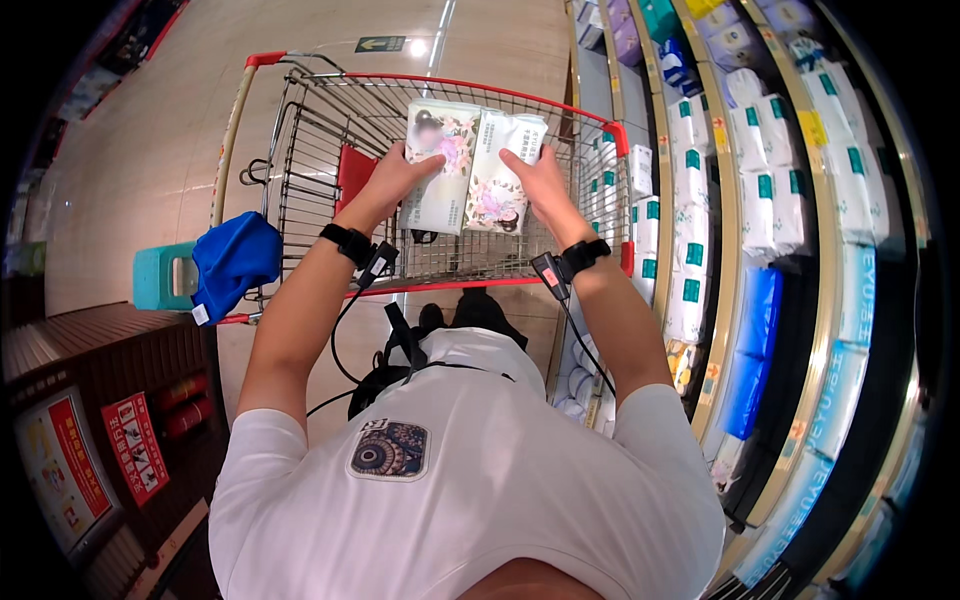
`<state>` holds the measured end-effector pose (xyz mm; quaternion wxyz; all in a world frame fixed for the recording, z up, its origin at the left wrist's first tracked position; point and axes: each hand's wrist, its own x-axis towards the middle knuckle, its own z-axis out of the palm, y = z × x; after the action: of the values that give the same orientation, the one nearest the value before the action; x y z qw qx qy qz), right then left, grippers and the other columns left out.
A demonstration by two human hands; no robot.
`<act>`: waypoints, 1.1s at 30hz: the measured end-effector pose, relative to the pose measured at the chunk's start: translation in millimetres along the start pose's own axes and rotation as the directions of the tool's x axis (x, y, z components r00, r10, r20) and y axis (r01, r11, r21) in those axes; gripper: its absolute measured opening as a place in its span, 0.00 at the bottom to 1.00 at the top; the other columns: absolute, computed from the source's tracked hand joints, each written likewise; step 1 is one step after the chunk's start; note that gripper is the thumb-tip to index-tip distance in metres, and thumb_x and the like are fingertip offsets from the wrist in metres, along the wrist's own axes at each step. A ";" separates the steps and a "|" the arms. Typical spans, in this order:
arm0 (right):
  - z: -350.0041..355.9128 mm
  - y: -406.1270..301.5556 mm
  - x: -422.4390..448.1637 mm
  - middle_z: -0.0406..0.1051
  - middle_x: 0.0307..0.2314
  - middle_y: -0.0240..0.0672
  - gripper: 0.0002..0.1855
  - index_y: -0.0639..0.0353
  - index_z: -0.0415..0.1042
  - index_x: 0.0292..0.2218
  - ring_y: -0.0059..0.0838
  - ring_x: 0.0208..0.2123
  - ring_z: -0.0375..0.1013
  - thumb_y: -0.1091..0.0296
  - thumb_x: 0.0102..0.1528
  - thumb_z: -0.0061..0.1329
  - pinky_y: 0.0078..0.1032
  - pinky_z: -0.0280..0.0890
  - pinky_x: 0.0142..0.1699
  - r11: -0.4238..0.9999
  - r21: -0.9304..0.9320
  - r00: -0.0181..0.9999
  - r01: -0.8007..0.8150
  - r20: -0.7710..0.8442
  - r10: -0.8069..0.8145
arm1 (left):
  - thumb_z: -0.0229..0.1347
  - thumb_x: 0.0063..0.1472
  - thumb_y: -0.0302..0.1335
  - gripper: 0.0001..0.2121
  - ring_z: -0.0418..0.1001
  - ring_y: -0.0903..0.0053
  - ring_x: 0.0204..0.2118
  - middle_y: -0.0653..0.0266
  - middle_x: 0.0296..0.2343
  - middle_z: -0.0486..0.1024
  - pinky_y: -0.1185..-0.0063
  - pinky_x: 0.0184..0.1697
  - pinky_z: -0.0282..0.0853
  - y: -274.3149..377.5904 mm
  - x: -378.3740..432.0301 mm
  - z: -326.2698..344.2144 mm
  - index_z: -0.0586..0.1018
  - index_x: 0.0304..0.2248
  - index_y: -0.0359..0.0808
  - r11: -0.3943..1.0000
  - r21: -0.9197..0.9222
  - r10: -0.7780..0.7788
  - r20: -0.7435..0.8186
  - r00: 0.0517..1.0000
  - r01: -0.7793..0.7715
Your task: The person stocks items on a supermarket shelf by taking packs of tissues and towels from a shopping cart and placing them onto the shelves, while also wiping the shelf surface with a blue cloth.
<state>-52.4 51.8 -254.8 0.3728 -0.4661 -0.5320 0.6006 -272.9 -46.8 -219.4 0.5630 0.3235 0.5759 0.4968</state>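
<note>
Two soft tissue packs with a floral print lie side by side between my hands, above the basket of a wire shopping cart (pixel 330 135). My left hand (pixel 401 176) grips the left pack (pixel 450 196), its thumb on the top face. On the other side, my right hand (pixel 541 176) has hold of the right pack (pixel 499 165), thumb also on top. The packs touch along their inner edges and face opposite ways. Most of my fingers are hidden at the packs' sides and underneath.
Store shelves (pixel 660 247) stocked with white tissue packs (pixel 690 232) run along the right. A blue cloth (pixel 236 259) and a teal plastic holder (pixel 161 276) are at the cart's left corner. A dark slatted cabinet (pixel 135 345) with red signs stands lower left. Cables (pixel 337 352) hang from my wristbands.
</note>
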 end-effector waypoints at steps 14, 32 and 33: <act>50.3 295.0 -35.4 0.75 0.36 0.49 0.23 0.72 0.68 0.41 0.39 0.38 0.76 0.65 0.48 0.59 0.31 0.68 0.42 0.787 -0.336 0.806 -0.517 0.118 0.580 | 0.59 0.57 0.25 0.20 0.74 0.70 0.43 0.57 0.41 0.75 0.72 0.47 0.69 -289.1 9.9 -78.9 0.69 0.48 0.30 0.746 -0.113 -0.666 -0.101 0.739 0.657; 33.6 266.9 -17.8 0.74 0.34 0.48 0.29 0.70 0.68 0.42 0.40 0.36 0.74 0.50 0.51 0.56 0.32 0.68 0.41 0.670 -0.668 0.793 -0.323 0.195 0.577 | 0.56 0.53 0.31 0.25 0.74 0.64 0.43 0.50 0.39 0.75 0.72 0.47 0.67 -276.1 31.8 -60.3 0.67 0.49 0.26 0.771 0.389 -0.377 -0.359 0.854 0.504; 26.2 253.2 -5.4 0.74 0.33 0.50 0.30 0.69 0.69 0.41 0.42 0.35 0.74 0.47 0.51 0.54 0.33 0.68 0.41 0.618 -0.718 0.778 -0.320 0.172 0.604 | 0.54 0.55 0.30 0.25 0.73 0.66 0.43 0.51 0.40 0.74 0.72 0.47 0.66 -251.2 45.4 -52.0 0.66 0.50 0.26 0.783 0.349 -0.439 -0.274 0.856 0.514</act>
<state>-63.7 -0.4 -503.7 -0.1023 -0.5566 -0.6283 0.5338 -283.6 -89.9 -476.1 0.5358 0.2320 0.7779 0.2322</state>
